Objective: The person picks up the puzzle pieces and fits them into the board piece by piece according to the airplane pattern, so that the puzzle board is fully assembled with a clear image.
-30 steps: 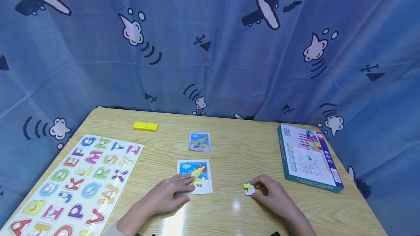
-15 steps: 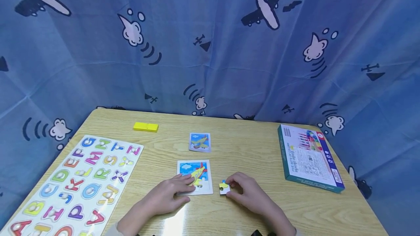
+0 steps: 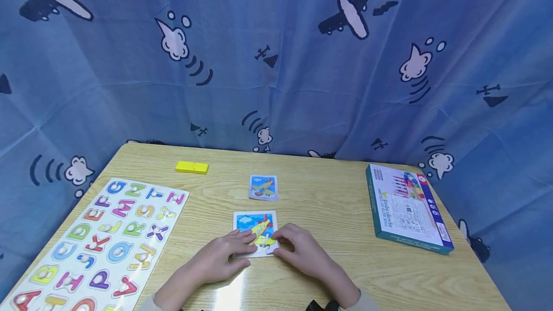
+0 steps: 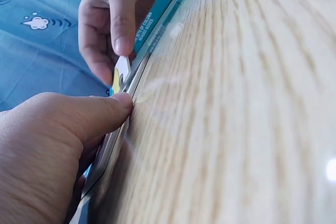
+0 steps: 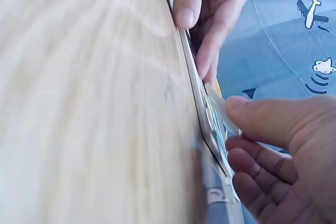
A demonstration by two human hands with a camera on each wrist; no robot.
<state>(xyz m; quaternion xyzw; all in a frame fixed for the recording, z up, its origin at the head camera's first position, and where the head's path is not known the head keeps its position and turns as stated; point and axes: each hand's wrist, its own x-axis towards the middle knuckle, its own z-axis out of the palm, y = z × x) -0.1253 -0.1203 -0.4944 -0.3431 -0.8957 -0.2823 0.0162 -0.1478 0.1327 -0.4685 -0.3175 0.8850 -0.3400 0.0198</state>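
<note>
A square jigsaw puzzle board (image 3: 257,255) with a yellow plane on blue sky lies on the table in the head view. My left hand (image 3: 219,256) rests on its lower left part, fingers fairly straight and thumb near the lower edge. At the lower right of the board, my right hand (image 3: 305,253) pinches a puzzle piece (image 4: 123,71) between thumb and fingers. Both wrist views show this piece tilted, just over the board's surface. Fingers partly cover it in the head view. Behind the board lies a small picture card (image 3: 263,188) of the same plane.
An alphabet board (image 3: 105,239) with knobbed letters covers the table's left side. A yellow block (image 3: 192,167) lies at the back left, and a flat teal-edged box (image 3: 408,210) at the right. A blue curtain (image 3: 276,61) hangs behind the table (image 3: 345,205).
My right hand has moved left across the table with the puzzle piece, from right of the board to its lower right corner. The left hand has stayed in place.
</note>
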